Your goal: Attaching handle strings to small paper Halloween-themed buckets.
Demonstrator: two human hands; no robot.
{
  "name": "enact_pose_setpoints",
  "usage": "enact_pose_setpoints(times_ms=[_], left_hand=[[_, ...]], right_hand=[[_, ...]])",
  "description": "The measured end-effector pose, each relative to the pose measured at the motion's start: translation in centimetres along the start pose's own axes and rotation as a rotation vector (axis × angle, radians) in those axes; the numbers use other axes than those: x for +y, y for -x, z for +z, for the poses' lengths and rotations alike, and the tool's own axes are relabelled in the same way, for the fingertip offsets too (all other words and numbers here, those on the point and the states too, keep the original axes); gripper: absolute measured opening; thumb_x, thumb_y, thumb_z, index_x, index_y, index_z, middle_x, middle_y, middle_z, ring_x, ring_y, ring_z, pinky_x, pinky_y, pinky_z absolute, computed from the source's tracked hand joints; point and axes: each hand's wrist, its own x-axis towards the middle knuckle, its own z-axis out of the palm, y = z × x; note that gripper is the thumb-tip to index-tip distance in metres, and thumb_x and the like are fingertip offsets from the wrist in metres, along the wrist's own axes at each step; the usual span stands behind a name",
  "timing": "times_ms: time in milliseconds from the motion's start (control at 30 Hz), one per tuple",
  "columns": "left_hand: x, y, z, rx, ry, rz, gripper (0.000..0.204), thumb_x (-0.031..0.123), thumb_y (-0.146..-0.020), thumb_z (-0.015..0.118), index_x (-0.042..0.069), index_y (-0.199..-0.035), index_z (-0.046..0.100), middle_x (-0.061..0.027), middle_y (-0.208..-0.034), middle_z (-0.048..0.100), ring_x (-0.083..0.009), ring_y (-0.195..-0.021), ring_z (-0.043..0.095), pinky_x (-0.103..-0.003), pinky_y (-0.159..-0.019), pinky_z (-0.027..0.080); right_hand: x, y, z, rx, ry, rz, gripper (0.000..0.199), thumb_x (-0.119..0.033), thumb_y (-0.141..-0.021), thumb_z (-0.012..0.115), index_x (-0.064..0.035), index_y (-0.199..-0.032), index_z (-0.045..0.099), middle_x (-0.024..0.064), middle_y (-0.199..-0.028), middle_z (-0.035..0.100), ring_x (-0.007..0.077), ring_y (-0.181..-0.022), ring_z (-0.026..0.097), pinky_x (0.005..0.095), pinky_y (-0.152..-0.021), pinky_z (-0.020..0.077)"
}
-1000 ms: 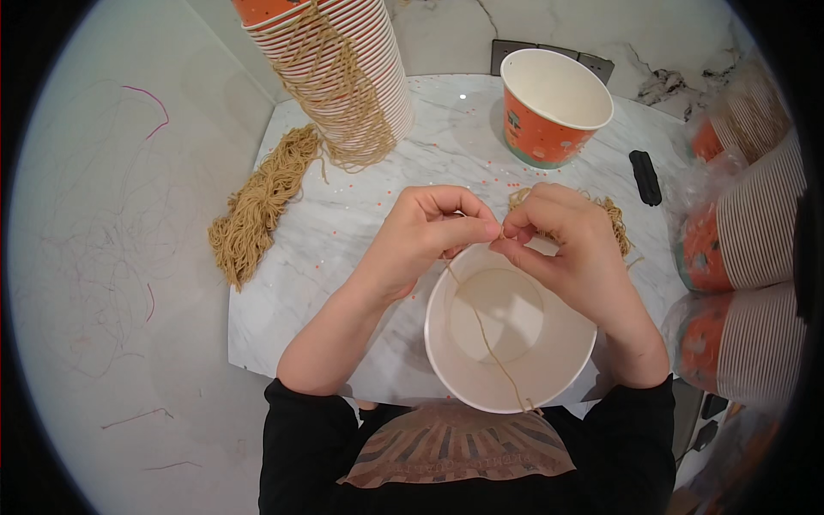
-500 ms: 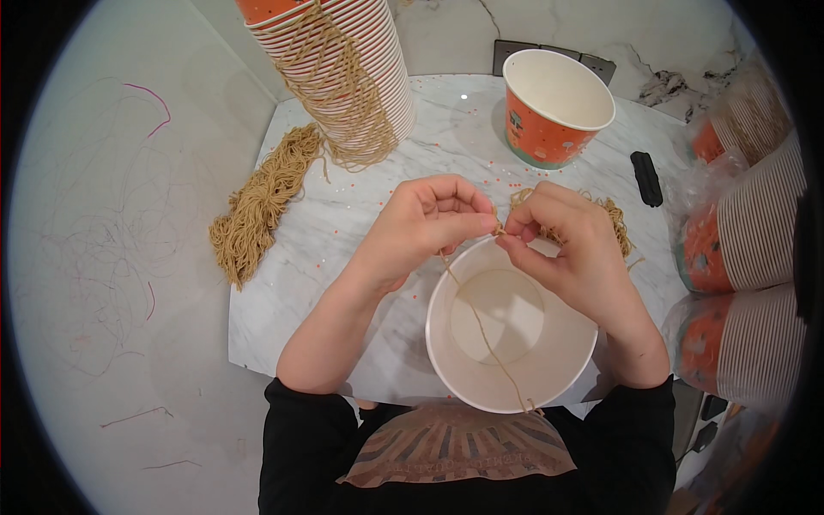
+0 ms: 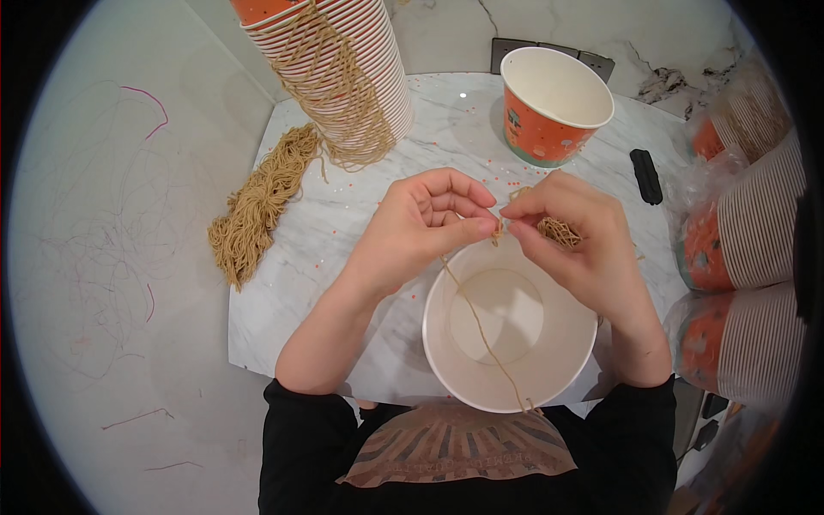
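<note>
Over the far rim of a large white paper tub [image 3: 558, 365], my two hands are close together. My left hand [image 3: 421, 219] pinches a tan yarn [image 3: 481, 322] between thumb and fingertip, with a small looped end showing below the thumb. From under this hand the yarn runs slackly across the tub's mouth to the near rim. My right hand [image 3: 584, 227] is just beside the loop, its thumb and forefinger slightly apart, with nothing visible between them. Behind the right hand lies a tan yarn heap [image 3: 560, 232], partly hidden by it.
A tall stack of paper tubs [image 3: 369, 86], draped with yarn, stands at the back left beside a yarn hank [image 3: 262, 206]. One orange tub [image 3: 549, 133] stands at the back. On the right are a black object [image 3: 645, 177] and plastic-wrapped tub stacks [image 3: 747, 232].
My right hand's fingertips have parted and drawn slightly away from the yarn. My left hand keeps its pinch in nearly the same place.
</note>
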Motion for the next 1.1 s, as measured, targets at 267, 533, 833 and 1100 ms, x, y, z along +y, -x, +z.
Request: enact_pose_setpoints(times_ms=[267,533,833,1100], left_hand=[[-1.0,0.0,0.2,0.035,-0.019,0.074,0.02,0.002,-0.089,0.075,0.002,-0.105,0.063,-0.0037,-0.098,0.071,-0.0068,-0.088,0.068,-0.019,-0.077,0.053],[-1.1,-0.2,0.4,0.049,-0.031,0.053,0.02,0.0,-0.09,0.074,0.003,-0.103,0.06,-0.0037,-0.096,0.071,-0.0065,-0.088,0.067,-0.02,-0.079,0.054],[-0.3,0.0,0.9,0.039,-0.103,0.012,0.015,-0.001,-0.088,0.075,0.0,-0.1,0.066,-0.0029,-0.098,0.071,0.0011,-0.072,0.06,-0.015,-0.062,0.045],[-1.3,0.3,1.7,0.146,-0.428,0.283,0.014,-0.007,-0.081,0.076,0.003,-0.091,0.071,0.0015,-0.098,0.071,0.0042,-0.058,0.038,-0.015,-0.052,0.031]], right_hand=[[-0.3,0.1,0.4,0.026,0.144,-0.134,0.016,-0.002,-0.077,0.073,-0.0072,-0.092,0.068,0.0051,-0.084,0.062,0.0218,-0.071,0.069,0.0313,-0.06,0.0531],[-0.1,0.0,0.6,0.055,0.367,-0.309,0.019,-0.003,-0.07,0.075,-0.0079,-0.086,0.065,0.0034,-0.081,0.059,0.0215,-0.064,0.063,0.0338,-0.054,0.0497],[0.4,0.0,0.7,0.08,0.339,-0.257,0.019,-0.002,-0.07,0.074,-0.0072,-0.083,0.062,0.0045,-0.08,0.057,0.0227,-0.063,0.063,0.0338,-0.054,0.0501],[0.4,-0.1,0.7,0.069,0.187,-0.175,0.017,0.0,-0.073,0.072,-0.0057,-0.085,0.062,0.0047,-0.081,0.058,0.0182,-0.067,0.068,0.0295,-0.057,0.0533]])
